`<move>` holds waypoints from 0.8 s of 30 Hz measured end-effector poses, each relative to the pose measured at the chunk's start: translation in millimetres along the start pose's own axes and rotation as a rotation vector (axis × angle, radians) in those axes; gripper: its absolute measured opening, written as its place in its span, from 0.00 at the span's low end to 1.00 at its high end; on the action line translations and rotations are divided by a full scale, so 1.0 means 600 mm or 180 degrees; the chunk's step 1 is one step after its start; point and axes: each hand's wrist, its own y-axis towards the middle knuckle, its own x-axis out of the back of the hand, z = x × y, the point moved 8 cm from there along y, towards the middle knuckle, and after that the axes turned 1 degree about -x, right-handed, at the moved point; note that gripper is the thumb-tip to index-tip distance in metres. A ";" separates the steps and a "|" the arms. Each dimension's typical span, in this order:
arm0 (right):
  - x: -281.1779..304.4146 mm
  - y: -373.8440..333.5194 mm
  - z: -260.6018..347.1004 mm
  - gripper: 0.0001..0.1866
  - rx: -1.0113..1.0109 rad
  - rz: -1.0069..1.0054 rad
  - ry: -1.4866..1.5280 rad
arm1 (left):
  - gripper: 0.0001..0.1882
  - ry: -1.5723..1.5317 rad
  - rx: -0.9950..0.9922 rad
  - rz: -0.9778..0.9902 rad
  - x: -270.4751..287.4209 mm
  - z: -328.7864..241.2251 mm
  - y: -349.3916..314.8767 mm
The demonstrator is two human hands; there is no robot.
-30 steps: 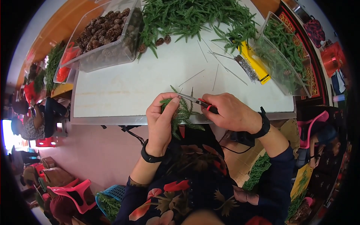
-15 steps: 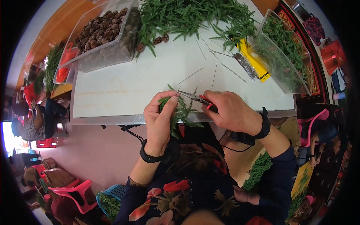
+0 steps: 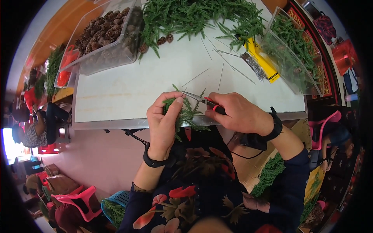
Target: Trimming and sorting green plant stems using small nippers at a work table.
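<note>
Left hand (image 3: 161,116): grasped a green sprig (image 3: 189,113), thumb and forefinger pinched together at its far part, the other fingers curled in
Right hand (image 3: 239,112): wrapped around the red-and-black handles of the pliers (image 3: 214,106), whose slim metal nose pointed left
Meeting point: the plier tips lay right at the left thumb and forefinger; I cannot tell whether they gripped anything there
Sprig position: over the near edge of the white table (image 3: 116,103), partly covered by the left hand, needles spreading to the right and toward the person's body
Wrists: each wore a black band (image 3: 156,162)
Loose wires (image 3: 196,77): lay at several angles on the tabletop, beyond the hands and toward the far right
Yellow packet (image 3: 261,60): rested at far right, a bundle of short wires (image 3: 253,66) against its left side
Green heap (image 3: 202,17): covered the far middle, with loose pine cones (image 3: 161,40) by its left near edge
Left bin (image 3: 97,66): clear, at far left, full of brown cones (image 3: 105,33)
Right bin (image 3: 289,72): clear, at far right, filled with greenery (image 3: 297,44)
Floor, near left: a blue basket (image 3: 122,197) held more greenery, close to a pink chair (image 3: 83,198)
</note>
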 end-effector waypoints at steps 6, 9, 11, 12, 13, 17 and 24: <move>0.002 0.006 0.011 0.10 0.0136 -0.0185 -0.0285 | 0.05 0.0042 0.0054 0.0089 -0.015 0.003 -0.005; 0.006 0.006 0.017 0.10 0.0263 -0.0394 -0.0497 | 0.05 0.0024 0.0118 0.0147 -0.013 0.007 -0.004; 0.003 0.008 0.013 0.09 0.0234 -0.0306 -0.0332 | 0.04 0.0005 0.0194 0.0232 -0.011 0.010 -0.003; 0.002 0.009 0.011 0.09 0.0219 -0.0263 -0.0250 | 0.04 0.0005 0.0200 0.0237 -0.012 0.012 -0.003; 0.002 0.010 0.011 0.09 0.0217 -0.0261 -0.0246 | 0.04 0.0003 0.0203 0.0291 -0.015 0.013 -0.004; -0.002 0.013 0.011 0.09 0.0135 -0.0070 -0.0133 | 0.05 -0.0053 0.0241 0.0379 -0.022 0.016 -0.006; -0.005 0.015 0.007 0.09 0.0096 -0.0037 -0.0044 | 0.05 -0.0203 0.0337 0.0315 -0.025 0.020 -0.004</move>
